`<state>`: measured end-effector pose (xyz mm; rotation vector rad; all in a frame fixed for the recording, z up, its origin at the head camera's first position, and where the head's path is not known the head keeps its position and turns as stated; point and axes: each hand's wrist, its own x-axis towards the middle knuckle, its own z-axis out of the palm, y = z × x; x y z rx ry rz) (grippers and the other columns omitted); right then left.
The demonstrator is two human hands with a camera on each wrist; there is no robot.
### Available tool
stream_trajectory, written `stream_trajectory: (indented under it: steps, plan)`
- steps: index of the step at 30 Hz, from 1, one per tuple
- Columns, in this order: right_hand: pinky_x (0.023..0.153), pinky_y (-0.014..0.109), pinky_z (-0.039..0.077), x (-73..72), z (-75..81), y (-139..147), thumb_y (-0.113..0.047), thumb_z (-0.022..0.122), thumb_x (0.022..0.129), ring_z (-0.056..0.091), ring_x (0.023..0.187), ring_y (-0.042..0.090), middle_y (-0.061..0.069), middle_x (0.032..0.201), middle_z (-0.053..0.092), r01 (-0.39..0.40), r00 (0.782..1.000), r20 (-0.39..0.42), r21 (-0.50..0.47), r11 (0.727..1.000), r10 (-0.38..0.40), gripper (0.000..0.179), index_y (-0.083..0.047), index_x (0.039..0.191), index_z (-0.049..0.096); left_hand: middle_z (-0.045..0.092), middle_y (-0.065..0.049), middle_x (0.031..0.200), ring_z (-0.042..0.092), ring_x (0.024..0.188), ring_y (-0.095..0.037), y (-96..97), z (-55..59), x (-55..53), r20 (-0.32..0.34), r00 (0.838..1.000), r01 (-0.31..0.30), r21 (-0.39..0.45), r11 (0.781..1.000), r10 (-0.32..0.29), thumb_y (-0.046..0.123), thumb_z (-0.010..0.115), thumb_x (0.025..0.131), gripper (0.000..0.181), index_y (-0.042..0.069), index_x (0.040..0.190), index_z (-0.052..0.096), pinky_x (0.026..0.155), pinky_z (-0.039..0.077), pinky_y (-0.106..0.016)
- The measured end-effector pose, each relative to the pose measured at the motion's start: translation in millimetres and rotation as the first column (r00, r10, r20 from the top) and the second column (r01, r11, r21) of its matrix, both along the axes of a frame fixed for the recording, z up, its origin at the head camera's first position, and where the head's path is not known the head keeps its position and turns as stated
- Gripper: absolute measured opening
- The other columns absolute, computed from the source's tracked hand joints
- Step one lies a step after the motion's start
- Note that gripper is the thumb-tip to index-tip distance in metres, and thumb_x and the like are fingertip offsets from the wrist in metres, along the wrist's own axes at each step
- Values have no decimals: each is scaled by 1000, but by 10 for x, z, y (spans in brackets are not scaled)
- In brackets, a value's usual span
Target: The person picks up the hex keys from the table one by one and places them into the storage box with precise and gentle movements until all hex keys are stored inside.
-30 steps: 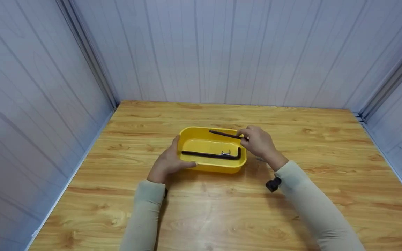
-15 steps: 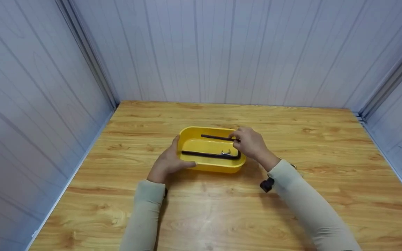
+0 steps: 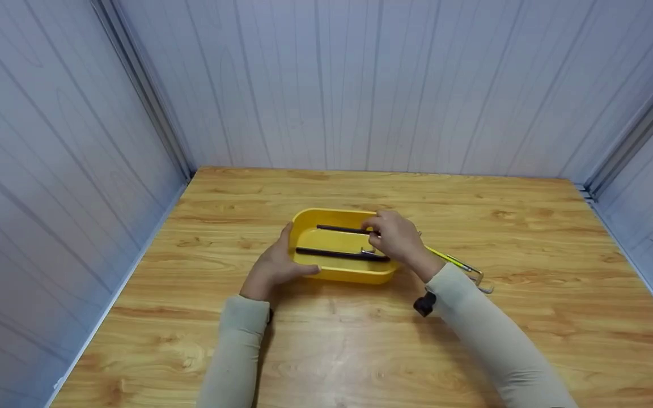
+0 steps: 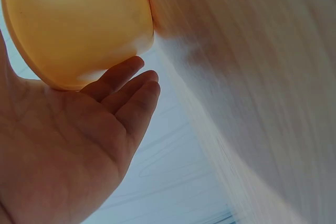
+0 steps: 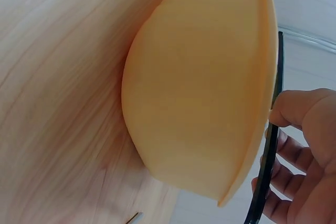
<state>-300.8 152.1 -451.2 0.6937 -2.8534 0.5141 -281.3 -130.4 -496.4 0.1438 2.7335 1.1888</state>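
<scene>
A yellow plastic tray (image 3: 343, 276) stands on the wooden table. My left hand (image 3: 277, 262) holds its left end, thumb along the front rim and fingers round the side; the left wrist view shows the palm (image 4: 63, 150) up against it. Over the tray's right end, my right hand (image 3: 397, 238) pinches a black hex key (image 3: 342, 229), whose long arm points left. In the right wrist view the black hex key (image 5: 269, 166) runs along the rim between thumb and fingers. Inside lie another black hex key (image 3: 332, 254) and a small silver hex key (image 3: 367, 251).
Right of the tray, partly behind the right forearm, a thin yellow rod with dark marks (image 3: 452, 258) lies on the table (image 3: 326, 351). Bent silver ends (image 3: 480, 277) of hex keys show beside it. Pale panel walls (image 3: 349, 85) enclose the back and sides.
My right hand has moved left and lower, bringing the black hex key down into the tray. The yellow rod and silver bent ends have come into view. My left hand stays put.
</scene>
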Motion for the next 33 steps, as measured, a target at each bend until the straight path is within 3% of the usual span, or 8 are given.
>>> stream_trajectory:
  steps: [13, 24, 33]
  plan:
    - [65, 37, 49, -25, -97, -125, -10, 61, 85, 57, 80, 20, 2, 91, 63, -45, 999, -3, 13, 999, 45, 25, -20, 104, 73, 41, -11, 150, 47, 127, -26, 5, 4, -2, 17, 1000, -10, 18, 1000, 10, 64, 85, 51, 136, 26, 156, 7, 110, 34, -47]
    - [70, 38, 49, -11, -138, -230, -10, 60, 86, 57, 82, 20, 2, 90, 63, -99, 995, -21, 34, 995, 99, 24, -20, 103, 73, 47, -12, 144, 52, 118, -27, 4, -16, 0, -36, 999, 21, 46, 999, -20, 56, 87, 56, 132, 22, 156, 9, 106, 37, -44]
    - [68, 38, 47, -19, -243, -312, -11, 63, 83, 57, 80, 21, 2, 86, 63, -85, 995, -45, 17, 996, 85, 22, -20, 99, 74, 50, -9, 139, 53, 114, -25, 13, -18, 6, -39, 999, 13, 40, 999, -11, 58, 87, 55, 132, 22, 156, 10, 105, 39, -44]
